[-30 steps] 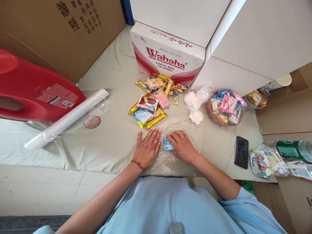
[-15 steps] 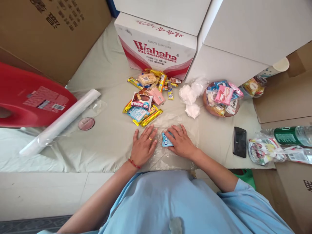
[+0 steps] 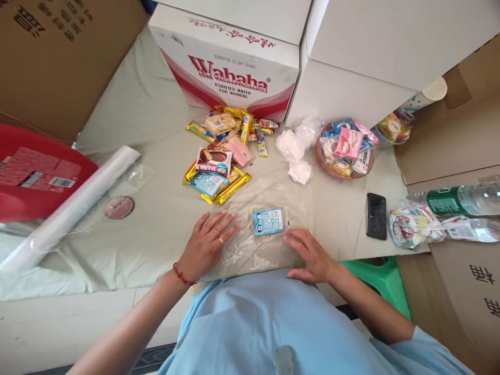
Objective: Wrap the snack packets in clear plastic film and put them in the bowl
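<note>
A small blue snack packet (image 3: 268, 222) lies on a sheet of clear plastic (image 3: 253, 255) spread over the table in front of me. To its left my left hand (image 3: 207, 242) rests palm down with fingers spread, partly on the plastic. My right hand (image 3: 310, 255) is just right of the packet, fingers apart and holding nothing. Beyond my hands is a pile of wrapped snacks, with a brown-and-white cake packet (image 3: 213, 162), a pink packet (image 3: 238, 150) and yellow wrapped bars (image 3: 233, 188).
Crumpled white plastic bags (image 3: 291, 148) lie beside a bowl of snacks (image 3: 324, 165). On the right are a black phone (image 3: 376, 216) and a bottle (image 3: 449, 201). A plastic roll (image 3: 74, 208), a round pink lid (image 3: 119, 207) and a red container (image 3: 35, 177) stand left. A Wahaba-style printed carton (image 3: 230, 67) closes the back.
My right hand has come off the blue packet and moved right and toward me. My left hand has shifted left, away from the packet. The view has turned slightly.
</note>
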### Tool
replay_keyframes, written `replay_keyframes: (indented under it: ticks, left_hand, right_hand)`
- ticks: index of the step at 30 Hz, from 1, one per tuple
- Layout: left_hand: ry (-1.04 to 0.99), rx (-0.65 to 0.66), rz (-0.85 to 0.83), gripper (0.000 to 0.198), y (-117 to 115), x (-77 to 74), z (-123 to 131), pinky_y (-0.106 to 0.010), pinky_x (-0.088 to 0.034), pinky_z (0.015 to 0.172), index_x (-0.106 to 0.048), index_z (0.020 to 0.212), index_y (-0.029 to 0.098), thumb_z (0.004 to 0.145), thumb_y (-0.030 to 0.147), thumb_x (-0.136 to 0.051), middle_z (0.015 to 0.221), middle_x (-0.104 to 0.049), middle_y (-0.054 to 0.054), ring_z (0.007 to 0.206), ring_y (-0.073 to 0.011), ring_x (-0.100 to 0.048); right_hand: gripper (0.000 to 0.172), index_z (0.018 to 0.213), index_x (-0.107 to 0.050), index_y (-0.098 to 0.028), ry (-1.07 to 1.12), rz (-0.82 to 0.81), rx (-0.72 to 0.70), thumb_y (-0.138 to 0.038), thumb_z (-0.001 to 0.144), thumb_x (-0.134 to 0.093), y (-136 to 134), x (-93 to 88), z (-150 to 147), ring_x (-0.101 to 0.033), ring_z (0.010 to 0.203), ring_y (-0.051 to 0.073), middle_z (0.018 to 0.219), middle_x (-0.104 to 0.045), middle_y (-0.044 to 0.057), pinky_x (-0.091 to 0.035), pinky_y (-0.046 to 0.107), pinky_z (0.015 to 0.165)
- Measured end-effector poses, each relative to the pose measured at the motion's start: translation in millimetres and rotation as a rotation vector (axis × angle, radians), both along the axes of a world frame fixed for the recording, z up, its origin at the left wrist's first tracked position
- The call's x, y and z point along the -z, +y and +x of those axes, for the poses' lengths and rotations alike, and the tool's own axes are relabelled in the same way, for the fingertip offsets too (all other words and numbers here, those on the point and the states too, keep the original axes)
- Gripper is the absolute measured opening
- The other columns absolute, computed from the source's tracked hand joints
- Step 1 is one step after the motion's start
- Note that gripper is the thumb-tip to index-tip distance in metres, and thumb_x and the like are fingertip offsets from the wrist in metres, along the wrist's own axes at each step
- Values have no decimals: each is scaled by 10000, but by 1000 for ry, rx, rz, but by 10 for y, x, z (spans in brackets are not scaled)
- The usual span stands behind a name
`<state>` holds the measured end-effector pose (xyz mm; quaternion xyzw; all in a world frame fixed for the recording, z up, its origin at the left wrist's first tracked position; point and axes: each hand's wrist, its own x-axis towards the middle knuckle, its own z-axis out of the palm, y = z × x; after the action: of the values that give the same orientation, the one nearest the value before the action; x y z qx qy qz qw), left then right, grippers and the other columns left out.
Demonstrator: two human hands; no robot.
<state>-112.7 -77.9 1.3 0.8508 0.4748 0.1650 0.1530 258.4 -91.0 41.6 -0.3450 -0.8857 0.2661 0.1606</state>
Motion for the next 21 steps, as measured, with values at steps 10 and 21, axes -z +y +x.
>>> replay_keyframes:
  ticks: [10, 21]
  left_hand:
    - [-97, 149, -200, 288, 143, -125, -140, -491, -327, 1266, -761, 1139, 333, 981, 342, -520, 1429, -690, -28, 1405, -222, -572]
    - [-158, -709, -41, 293, 401, -46, 215, -520, -495, 977, -690, 906, 203, 927, 468, -568, 969, -697, -122, 1022, -314, -607]
  right_hand:
    - [265, 1152, -734, -254, 95, -59, 188, -272, 1036, -497, -28, 126, 85, -675, 1075, 250, 1182, -717, 121, -604, 455, 917]
    - [286, 1241, -695, -186, -391, -204, 463, -239, 1003, -547, 1032, -129, 8, -688, 839, 215, 1024, -754, 82, -493, 301, 716]
